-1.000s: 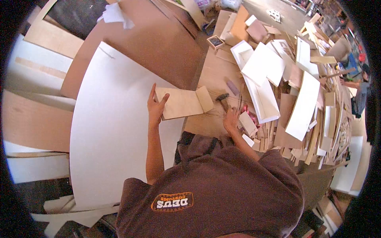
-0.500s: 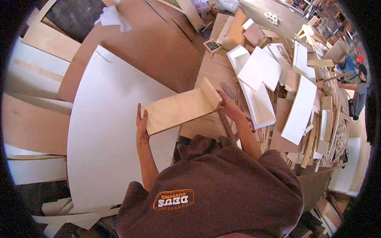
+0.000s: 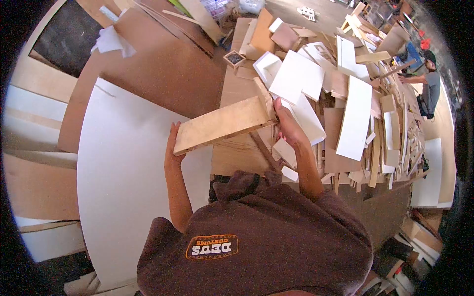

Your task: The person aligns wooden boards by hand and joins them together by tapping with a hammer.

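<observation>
Between my hands is an L-shaped piece of plywood [image 3: 222, 124], a long flat board with a short upright board at its right end. My left hand [image 3: 174, 143] grips the left end, fingers at the far corner and palm along the edge. My right hand [image 3: 289, 123] closes round the right end, beside the upright part; some of its fingers are hidden behind the wood. The piece is held in the air, tilted, over a large white panel [image 3: 133, 197] and the edge of the wooden worktop [image 3: 237, 153].
White and bare wood offcuts, among them a white board [image 3: 354, 118], pile up on the right. A small wooden box [image 3: 234, 59] sits at the worktop's far edge. Brown sheets [image 3: 163, 64] lean at the left. Another person [image 3: 429, 84] stands at the far right.
The plywood piece has tilted, so its near edge shows more. My right hand has shifted its hold at the right end. The whole view has turned slightly to the right.
</observation>
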Tool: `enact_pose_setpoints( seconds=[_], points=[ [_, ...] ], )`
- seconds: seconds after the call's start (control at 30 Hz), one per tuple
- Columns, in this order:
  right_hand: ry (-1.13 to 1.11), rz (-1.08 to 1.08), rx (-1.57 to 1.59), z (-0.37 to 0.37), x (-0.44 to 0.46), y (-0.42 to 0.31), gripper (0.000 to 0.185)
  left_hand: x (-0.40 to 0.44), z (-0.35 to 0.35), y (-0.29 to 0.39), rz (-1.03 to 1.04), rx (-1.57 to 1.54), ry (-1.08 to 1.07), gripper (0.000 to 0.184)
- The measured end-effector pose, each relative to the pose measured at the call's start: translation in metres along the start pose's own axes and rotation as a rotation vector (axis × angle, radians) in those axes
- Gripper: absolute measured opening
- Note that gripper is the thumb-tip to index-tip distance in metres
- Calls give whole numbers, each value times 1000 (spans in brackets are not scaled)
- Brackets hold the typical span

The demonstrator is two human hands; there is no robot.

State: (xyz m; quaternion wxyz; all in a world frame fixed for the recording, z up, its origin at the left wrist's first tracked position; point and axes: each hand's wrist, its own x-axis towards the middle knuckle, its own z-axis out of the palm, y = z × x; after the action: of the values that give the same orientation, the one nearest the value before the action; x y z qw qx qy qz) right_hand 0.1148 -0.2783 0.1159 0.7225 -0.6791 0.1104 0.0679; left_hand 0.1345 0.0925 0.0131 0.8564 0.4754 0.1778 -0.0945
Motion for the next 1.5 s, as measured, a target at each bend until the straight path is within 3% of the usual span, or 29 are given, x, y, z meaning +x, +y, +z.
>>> enact_pose_setpoints(
  seconds=[0.13, 0.17, 0.23, 0.27, 0.33, 0.47, 0.53, 0.67, 0.7, 0.8, 0.87, 1.0, 1.03, 1.1, 1.27, 1.33, 1.4, 1.47, 1.5],
  points=[
    [-27, 63, -79, -16, -8, 2, 77, 41, -22, -25, -27, -74, -147, 72],
    [-16, 71, -83, -20, -9, 6, 76, 45, -20, -29, 22, 80, -141, 74],
    [27, -53, -145, -22, -12, 14, 74, 36, -2, -25, 69, 229, -136, 75],
    [42, -93, -168, -23, -12, 19, 74, 20, 20, -13, 19, 143, -162, 76],
    [164, -383, -238, -22, -4, 28, 59, 8, 44, -6, -24, 50, -191, 77],
    [88, -347, -275, -15, -24, -11, 48, 10, 58, -7, 93, 241, -152, 80],
    [255, -817, -507, -12, -14, -16, 56, 15, 62, -7, 104, 301, -148, 82],
    [394, -901, -489, -10, -19, -27, 39, 24, 80, -5, 112, 317, -196, 89],
    [427, -953, -436, -8, -17, -26, 31, 35, 74, -14, 185, 447, -246, 89],
    [465, -1087, -472, -6, -17, -32, 40, 47, 80, -23, 279, 621, -315, 91],
    [473, -1116, -448, -4, -16, -31, 38, 39, 91, -29, 69, 174, -100, 93],
    [377, -1229, -399, -5, -4, -16, 30, 49, 85, -41, 110, 192, -184, 92],
    [376, -1227, -399, -6, -3, -12, 30, 43, 95, -37, 110, 192, -182, 92],
    [208, -1189, -497, -6, -4, -3, 33, 27, 115, -26, 313, 320, -156, 89],
    [75, -1188, -564, 1, 0, 26, 33, -13, 167, 23, 428, 209, -270, 84],
    [89, -1048, -631, 6, -6, 39, 33, -15, 175, 28, 477, 258, -335, 81],
    [65, -1012, -513, 9, 3, 55, 33, -14, 181, 26, 588, 576, -376, 73],
    [51, -969, -399, 7, 2, 68, 33, -16, 179, 17, 551, 658, -352, 72],
    [55, -982, -499, 3, 0, 70, 34, -18, 180, 14, 538, 701, -362, 63]
  ],
)
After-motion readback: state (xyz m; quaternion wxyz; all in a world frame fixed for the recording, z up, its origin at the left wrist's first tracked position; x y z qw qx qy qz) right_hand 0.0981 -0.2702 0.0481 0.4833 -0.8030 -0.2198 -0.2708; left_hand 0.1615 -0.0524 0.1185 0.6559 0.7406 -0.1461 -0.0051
